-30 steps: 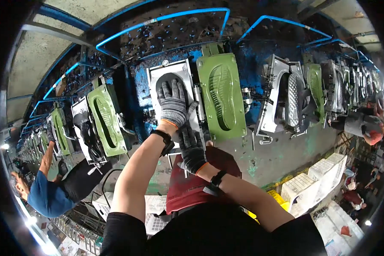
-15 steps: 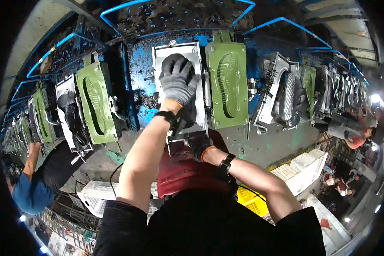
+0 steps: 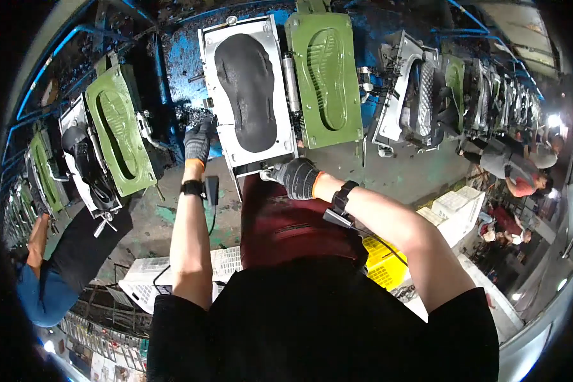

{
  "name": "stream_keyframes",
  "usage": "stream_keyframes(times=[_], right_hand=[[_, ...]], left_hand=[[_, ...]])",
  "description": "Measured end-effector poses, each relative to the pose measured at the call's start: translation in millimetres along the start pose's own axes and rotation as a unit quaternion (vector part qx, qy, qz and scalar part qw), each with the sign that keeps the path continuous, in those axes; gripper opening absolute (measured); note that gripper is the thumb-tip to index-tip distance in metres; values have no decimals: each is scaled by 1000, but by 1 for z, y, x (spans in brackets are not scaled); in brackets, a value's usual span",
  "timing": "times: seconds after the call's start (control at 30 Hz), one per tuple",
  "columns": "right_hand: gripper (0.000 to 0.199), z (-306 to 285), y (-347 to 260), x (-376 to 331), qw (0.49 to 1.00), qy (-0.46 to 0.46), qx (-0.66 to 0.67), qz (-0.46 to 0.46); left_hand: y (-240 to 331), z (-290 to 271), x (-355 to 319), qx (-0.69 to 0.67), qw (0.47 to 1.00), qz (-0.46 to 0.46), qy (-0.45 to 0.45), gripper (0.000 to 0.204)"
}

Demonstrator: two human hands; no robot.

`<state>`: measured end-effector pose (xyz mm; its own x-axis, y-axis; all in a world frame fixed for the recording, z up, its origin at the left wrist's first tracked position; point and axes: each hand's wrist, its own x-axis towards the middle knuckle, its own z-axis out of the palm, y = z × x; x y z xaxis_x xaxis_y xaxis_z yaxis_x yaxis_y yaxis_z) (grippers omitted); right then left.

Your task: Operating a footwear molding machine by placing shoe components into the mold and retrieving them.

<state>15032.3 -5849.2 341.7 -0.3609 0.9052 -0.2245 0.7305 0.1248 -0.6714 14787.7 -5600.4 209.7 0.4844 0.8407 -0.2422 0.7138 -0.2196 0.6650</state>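
Observation:
A silver metal mould plate (image 3: 226,143) stands in front of me with a black shoe sole-shaped piece (image 3: 247,92) lying on it. Hinged to its right is a green mould half (image 3: 325,83) with a sole-shaped hollow. My left hand (image 3: 198,141), in a grey and black glove, is at the silver plate's lower left side. Its fingers look curled, but what they grip is hidden. At the plate's front edge, my right hand (image 3: 294,178), in a dark glove, is closed round a metal handle (image 3: 268,173).
More open moulds line both sides, including a green one (image 3: 118,121) on the left and a silver one (image 3: 407,89) on the right. A co-worker (image 3: 44,286) stands at the left. White crates (image 3: 455,207) and a yellow crate (image 3: 385,264) are behind me.
My left hand has come off the black sole and moved down and left to the plate's side, uncovering the sole. My right hand stays at the front handle. The view has shifted.

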Motion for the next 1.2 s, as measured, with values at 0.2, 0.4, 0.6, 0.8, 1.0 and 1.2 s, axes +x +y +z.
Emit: stream_keyframes(times=[0.2, 0.4, 0.6, 0.8, 1.0, 1.2], right_hand=[[31, -57, -6, -48, 970, -3, 198, 139], [38, -101, 45, -197, 938, 169, 193, 232], [23, -144, 137, -378, 736, 519, 143, 411], [33, -163, 279, -472, 660, 520, 73, 537], [46, -103, 409, -503, 762, 465, 74, 445], [19, -302, 333, -466, 729, 482, 375, 311]], left_hand=[[209, -38, -55, 78, 992, 24, -96, 39], [268, 35, -17, 336, 902, 6, -271, 40], [523, 198, -65, 53, 938, 321, -115, 28], [684, 378, -86, 187, 895, 397, -80, 51], [753, 429, -53, 70, 912, 319, -249, 40], [694, 400, 19, -181, 978, 99, 16, 47]])
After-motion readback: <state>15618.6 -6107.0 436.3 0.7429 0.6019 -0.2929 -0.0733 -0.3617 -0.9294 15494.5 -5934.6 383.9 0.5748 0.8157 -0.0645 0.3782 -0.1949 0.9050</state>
